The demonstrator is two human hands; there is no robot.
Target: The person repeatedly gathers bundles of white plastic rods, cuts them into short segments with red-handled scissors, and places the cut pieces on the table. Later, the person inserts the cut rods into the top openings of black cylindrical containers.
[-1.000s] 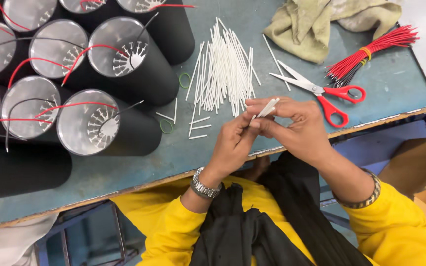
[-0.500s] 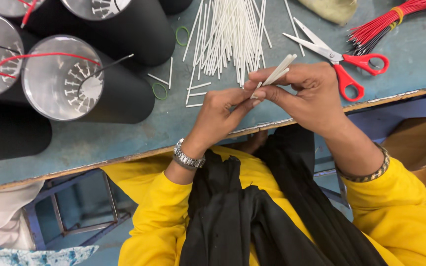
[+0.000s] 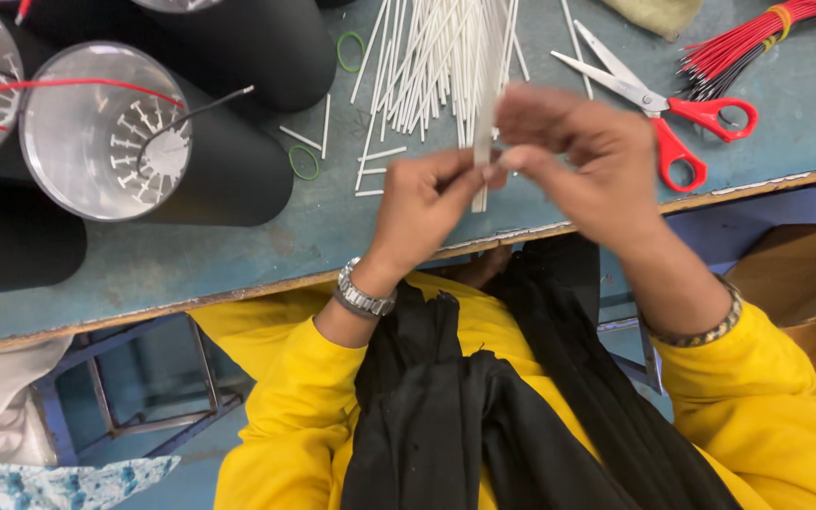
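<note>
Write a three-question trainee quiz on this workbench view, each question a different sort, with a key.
1. True or false: both hands pinch one thin white stick.
2. Which lies nearest the right hand? A. green rubber band B. red-handled scissors C. black tube
3. Fill in: the left hand wears a metal ____ at the wrist.

Key: 1 true; 2 B; 3 watch.

Blue table (image 3: pixel 238 255): black cylinders (image 3: pixel 229 175), white sticks (image 3: pixel 436 57), scissors (image 3: pixel 658 109), probably wires (image 3: pixel 757 42).
</note>
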